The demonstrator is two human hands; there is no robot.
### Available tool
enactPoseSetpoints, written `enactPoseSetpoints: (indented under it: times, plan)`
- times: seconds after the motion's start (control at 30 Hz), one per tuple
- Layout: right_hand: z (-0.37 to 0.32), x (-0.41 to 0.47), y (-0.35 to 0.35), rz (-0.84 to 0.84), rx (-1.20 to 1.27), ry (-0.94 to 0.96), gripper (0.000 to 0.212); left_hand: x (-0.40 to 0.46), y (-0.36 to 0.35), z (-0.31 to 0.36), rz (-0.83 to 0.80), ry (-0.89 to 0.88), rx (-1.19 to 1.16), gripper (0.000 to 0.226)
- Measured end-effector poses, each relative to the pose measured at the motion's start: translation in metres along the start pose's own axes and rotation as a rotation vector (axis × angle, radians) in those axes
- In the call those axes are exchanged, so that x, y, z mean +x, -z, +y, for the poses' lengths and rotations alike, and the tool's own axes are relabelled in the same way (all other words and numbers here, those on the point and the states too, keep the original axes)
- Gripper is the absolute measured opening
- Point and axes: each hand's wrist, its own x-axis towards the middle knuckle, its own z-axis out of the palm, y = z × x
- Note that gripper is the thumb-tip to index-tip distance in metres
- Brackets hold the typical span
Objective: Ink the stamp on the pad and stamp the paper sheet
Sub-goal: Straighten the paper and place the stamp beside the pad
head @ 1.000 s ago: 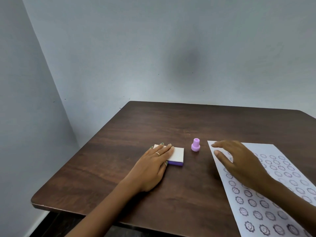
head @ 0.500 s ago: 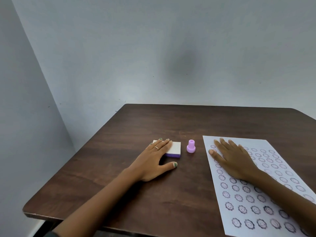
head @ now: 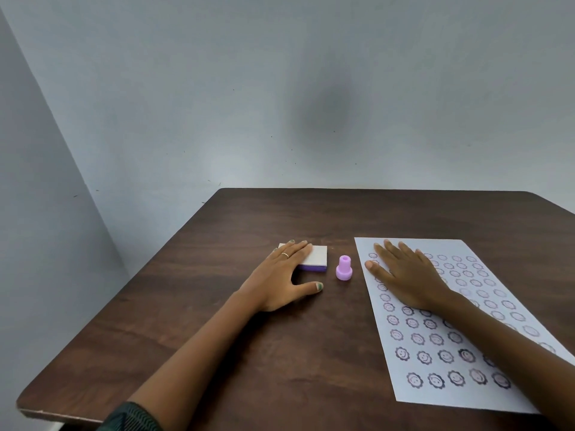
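Dark wood table (head: 280,362) with 2 flat, empty hands, an ink pad, a stamp and a stamped sheet.

Nearest, a patterned sleeve (head: 133,418) shows at the left forearm, and the paper sheet (head: 435,387) lies on the right, covered in rows of round smiley prints. Farther in, the left hand (head: 280,281) lies open, palm down, fingers resting on the closed white-and-purple ink pad (head: 315,259), a ring (head: 285,255) on 1 finger. The right hand (head: 407,275) is spread flat on the sheet's far end. Between the hands the lilac stamp (head: 344,269) stands upright on the table, just right of the pad, untouched.
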Motion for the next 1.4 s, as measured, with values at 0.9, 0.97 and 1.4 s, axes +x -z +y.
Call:
enactPoseSetpoints:
  times: [0.9,0.97,1.4]
  plan:
    - [-0.058,-0.009,0.015,0.359,0.559,0.304,0.011,0.005,-0.007,-0.010,0.062,0.036,-0.012,0.077]
    - [-0.057,0.000,0.014,0.359,0.553,0.283,0.010,0.006,-0.007,-0.011,0.062,0.046,-0.018,0.077]
    - [-0.065,0.026,0.010,0.390,0.553,0.252,0.010,0.015,-0.005,-0.015,0.069,0.045,0.023,0.077]
